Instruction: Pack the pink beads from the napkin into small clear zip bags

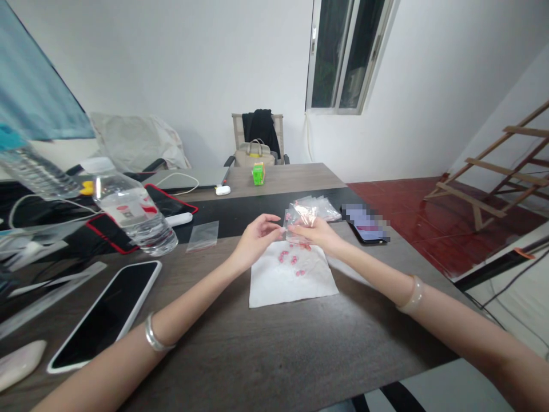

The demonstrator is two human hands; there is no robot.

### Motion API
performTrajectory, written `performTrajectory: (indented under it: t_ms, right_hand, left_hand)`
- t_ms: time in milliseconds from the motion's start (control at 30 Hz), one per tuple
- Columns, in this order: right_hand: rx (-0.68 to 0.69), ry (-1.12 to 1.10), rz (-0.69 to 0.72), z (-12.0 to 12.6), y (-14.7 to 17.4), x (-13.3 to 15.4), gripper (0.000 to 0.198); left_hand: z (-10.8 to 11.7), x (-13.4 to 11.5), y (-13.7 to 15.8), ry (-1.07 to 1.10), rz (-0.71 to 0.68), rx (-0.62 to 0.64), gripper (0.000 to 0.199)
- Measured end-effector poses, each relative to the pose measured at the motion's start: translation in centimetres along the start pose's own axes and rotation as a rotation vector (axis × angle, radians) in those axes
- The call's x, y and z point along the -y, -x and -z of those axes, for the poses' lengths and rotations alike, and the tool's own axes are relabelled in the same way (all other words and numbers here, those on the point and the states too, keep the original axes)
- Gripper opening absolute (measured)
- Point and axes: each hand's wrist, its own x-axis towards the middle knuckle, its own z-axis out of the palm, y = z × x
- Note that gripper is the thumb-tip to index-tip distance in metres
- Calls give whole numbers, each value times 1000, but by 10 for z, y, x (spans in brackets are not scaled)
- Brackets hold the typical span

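Above the far part of a white paper sheet (274, 286), my right hand (315, 233) is closed on a small clear plastic bag (293, 217). My left hand (259, 236) is at the bag's left edge, thumb and fingertips brought close together. Whatever lies between those fingertips is too small to make out. Several small pink-red beads (294, 260) are scattered on the paper below the hands. Just behind my right hand rests a pile of clear bags (325, 208). A flat clear bag (203, 236) lies alone to the left.
A water bottle (128, 209) stands at the left, near a white-edged phone (107, 315) and cables. Another phone (366, 223) lies by the table's right edge. Farther back are a green box (258, 174) and a laptop (184, 179). A chair (237, 129) stands beyond the table.
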Motion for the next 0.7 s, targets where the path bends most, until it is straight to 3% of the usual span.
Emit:
performTrajectory:
  t_ms: [133,300,467,600,700]
  right_hand:
    - [136,-74,-72,-19,-22,11,23]
    - [199,-111,-149,-49,-50,20,25]
    - [299,-29,-70,-81,-80,23,25]
    - [309,42,-31,-104,-97,26,21]
    - [278,112,-22,-119,-106,22,29]
  left_hand:
    - [35,-20,-11,-40,177,-89,39]
    - [78,-37,-18,-146,329,-123,47]
    - [101,-28,-24,-170,434,-150,52]
    - [111,-19,-27,-112,423,-269,45]
    - [121,-10,-29,-112,400,-332,44]
